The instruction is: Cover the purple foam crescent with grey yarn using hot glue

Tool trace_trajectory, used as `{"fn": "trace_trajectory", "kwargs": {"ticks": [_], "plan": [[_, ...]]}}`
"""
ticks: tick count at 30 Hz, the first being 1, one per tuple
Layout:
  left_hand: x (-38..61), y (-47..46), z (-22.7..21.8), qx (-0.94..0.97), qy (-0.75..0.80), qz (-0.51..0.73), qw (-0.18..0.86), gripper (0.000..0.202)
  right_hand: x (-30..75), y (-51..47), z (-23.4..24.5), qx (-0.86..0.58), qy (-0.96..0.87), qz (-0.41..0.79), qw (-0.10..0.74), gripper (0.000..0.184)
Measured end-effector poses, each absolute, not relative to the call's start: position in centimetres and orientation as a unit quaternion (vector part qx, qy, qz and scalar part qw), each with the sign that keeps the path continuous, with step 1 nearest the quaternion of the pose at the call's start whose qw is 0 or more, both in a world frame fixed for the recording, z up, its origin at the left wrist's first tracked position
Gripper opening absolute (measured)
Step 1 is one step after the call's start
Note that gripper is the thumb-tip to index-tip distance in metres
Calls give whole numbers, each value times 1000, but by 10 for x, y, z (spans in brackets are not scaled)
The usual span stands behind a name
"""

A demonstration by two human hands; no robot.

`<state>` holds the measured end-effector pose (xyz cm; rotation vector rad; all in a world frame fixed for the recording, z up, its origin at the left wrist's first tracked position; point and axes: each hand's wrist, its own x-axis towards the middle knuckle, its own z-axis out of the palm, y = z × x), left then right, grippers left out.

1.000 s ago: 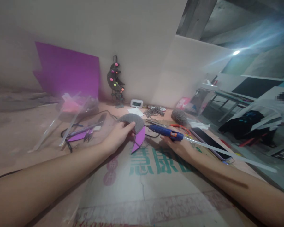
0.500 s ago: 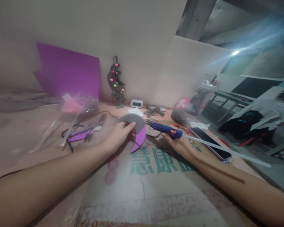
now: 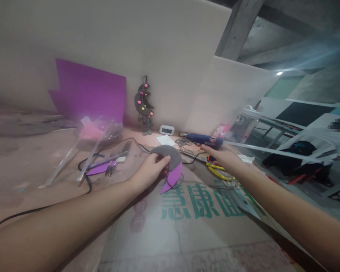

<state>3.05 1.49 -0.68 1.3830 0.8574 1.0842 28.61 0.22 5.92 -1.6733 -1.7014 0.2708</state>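
Observation:
My left hand [image 3: 150, 172] is closed on a purple crescent cutout [image 3: 172, 168] partly wrapped in grey yarn, holding it just above a flattened cardboard sheet [image 3: 192, 223] with green print. My right hand [image 3: 222, 155] grips a blue glue gun [image 3: 205, 139] with a long clear glue stick [image 3: 272, 151] sticking out to the right. The gun is raised above the table, to the right of and behind the crescent. A black cord runs from near the crescent across the table to the left.
A purple sheet [image 3: 90, 90] leans on the wall, beside a finished dark moon ornament [image 3: 144, 104] with coloured balls. A small white clock [image 3: 166, 130], clear glue sticks [image 3: 73, 158], scissors [image 3: 192, 154] and yellow-handled pliers [image 3: 218, 172] lie on the table. A person sits far right.
My right hand has lifted the glue gun up and away from the table, further back and right. The left hand still holds the crescent. The camera tilted slightly.

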Motion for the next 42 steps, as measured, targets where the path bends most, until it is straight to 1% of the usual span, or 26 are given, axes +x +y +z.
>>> {"fn": "trace_trajectory", "kwargs": {"ticks": [2, 5, 9, 12, 16, 20, 22, 23, 24, 25, 26, 28, 31, 36, 38, 42], "plan": [[30, 14, -6, 596, 366, 456, 551, 30, 280, 23, 66, -684, -641, 107, 332, 50], [29, 12, -3, 593, 384, 453, 544, 32, 269, 60, 66, -656, -681, 106, 307, 40], [29, 11, -2, 601, 393, 452, 529, 31, 259, 98, 46, -639, -692, 140, 307, 36], [30, 13, -4, 592, 376, 458, 546, 30, 256, 112, 31, -626, -697, 166, 309, 33], [28, 14, -2, 576, 378, 450, 567, 29, 260, 110, 30, -612, -704, 169, 317, 34], [27, 13, 1, 580, 376, 449, 566, 29, 268, 87, 43, -611, -695, 132, 355, 42], [27, 14, 0, 583, 372, 452, 564, 29, 270, 67, 48, -618, -669, 110, 399, 44], [27, 14, 0, 585, 370, 453, 563, 30, 268, 56, 50, -616, -645, 109, 438, 43], [28, 15, -1, 586, 368, 453, 561, 30, 266, 44, 50, -605, -634, 126, 465, 41], [28, 15, -2, 585, 367, 456, 561, 30, 261, 31, 49, -586, -638, 163, 472, 39], [28, 14, -2, 583, 366, 458, 562, 30, 256, 18, 48, -566, -648, 215, 463, 37], [28, 13, -1, 577, 369, 459, 566, 30, 242, -6, 41, -538, -660, 325, 412, 35], [27, 11, 2, 576, 374, 462, 561, 31, 223, -31, 28, -510, -660, 431, 344, 33], [27, 10, 5, 553, 399, 484, 549, 29, 220, -36, 24, -479, -683, 475, 282, 34], [27, 10, 5, 540, 407, 485, 554, 28, 227, -32, 32, -464, -715, 474, 221, 32], [26, 9, 5, 536, 420, 486, 548, 28, 247, -29, 59, -446, -790, 416, 61, 25]]}}
